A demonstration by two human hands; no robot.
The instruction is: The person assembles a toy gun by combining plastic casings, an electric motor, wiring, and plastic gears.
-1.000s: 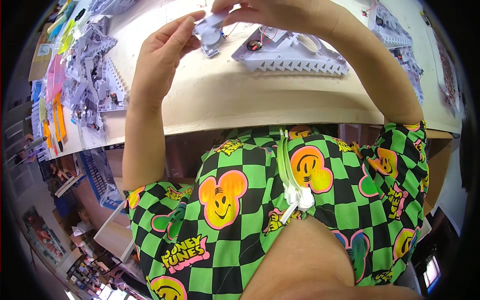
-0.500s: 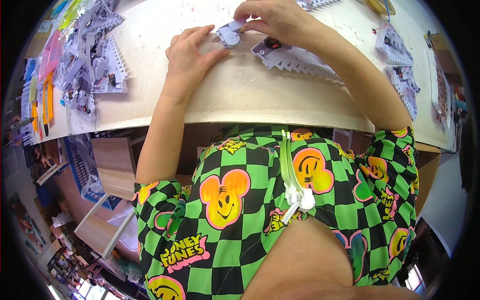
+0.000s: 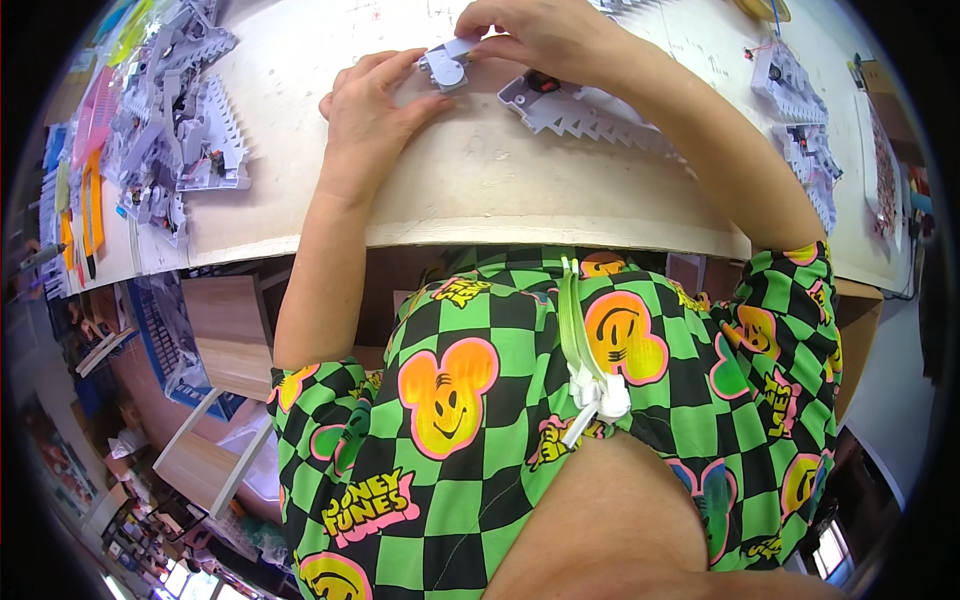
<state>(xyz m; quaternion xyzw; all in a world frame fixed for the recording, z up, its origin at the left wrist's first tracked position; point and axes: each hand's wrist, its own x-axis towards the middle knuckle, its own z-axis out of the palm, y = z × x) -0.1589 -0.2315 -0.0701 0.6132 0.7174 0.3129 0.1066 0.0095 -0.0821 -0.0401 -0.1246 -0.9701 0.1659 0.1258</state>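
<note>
Head view: both hands are up over the workbench (image 3: 540, 205), near the top edge of the frame. Right hand (image 3: 545, 42) is pinching the small grey plastic part (image 3: 446, 66), thumb and fingertips closed on its upper right end. Left hand (image 3: 368, 108) is spread, thumb and index finger wide apart on the part's left and lower side. Index tip sits right at the part's edge; can't tell if it's touching. Part is between the two hands, round raised face visible, tilt unclear.

Just right of it, under the right forearm (image 3: 690, 115): a larger grey toothed housing (image 3: 590, 122) flat on the bench, tooth row toward the wearer, dark component with a bit of red at its left end. Forearm hides some of it.

Left side of bench: heap of grey mouldings (image 3: 165, 130), overlapping, some with small red and black bits. Pink sheet-like item (image 3: 93, 115) beyond that, orange-handled tool (image 3: 93, 205) near the front edge.

Right side: more toothed grey housings (image 3: 790, 85) in a column, well apart from the hands. Shallow white tray (image 3: 868, 150) further right, small reddish contents, too small to identify.
</note>
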